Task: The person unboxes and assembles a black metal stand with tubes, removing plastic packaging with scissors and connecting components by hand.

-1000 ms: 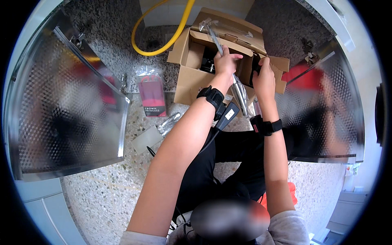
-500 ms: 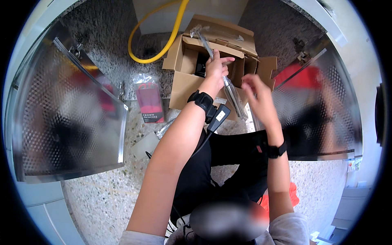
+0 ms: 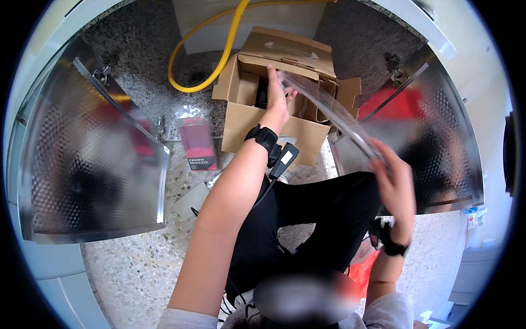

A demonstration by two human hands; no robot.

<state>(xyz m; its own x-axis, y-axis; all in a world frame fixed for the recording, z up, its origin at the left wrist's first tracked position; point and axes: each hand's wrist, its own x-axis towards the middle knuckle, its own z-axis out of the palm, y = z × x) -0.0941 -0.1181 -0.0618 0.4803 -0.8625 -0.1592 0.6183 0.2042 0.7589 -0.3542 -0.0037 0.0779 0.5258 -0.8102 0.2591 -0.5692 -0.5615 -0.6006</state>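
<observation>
A long, slim, silvery object in clear plastic wrap [image 3: 334, 114] slants over an open cardboard box [image 3: 249, 118]. My right hand [image 3: 395, 181], blurred by motion, grips its lower right end. My left hand [image 3: 278, 98] is beside the upper end with fingers stretched out and apart; the wrap passes close to its fingertips. What kind of thing lies inside the wrap is hard to make out. Inside the box, partly hidden by my left hand, is a black item [image 3: 261, 93].
Metal cabinet doors stand open at left [image 3: 93, 159] and right [image 3: 408, 137]. A yellow hose [image 3: 230, 44] loops down behind the box. A pink and black package [image 3: 198, 140] lies left of the box. Something red [image 3: 362, 274] lies by my right forearm.
My right hand has taken hold of the wrapped object's lower end and drawn it right and toward me. My left hand's fingers have loosened from its middle.
</observation>
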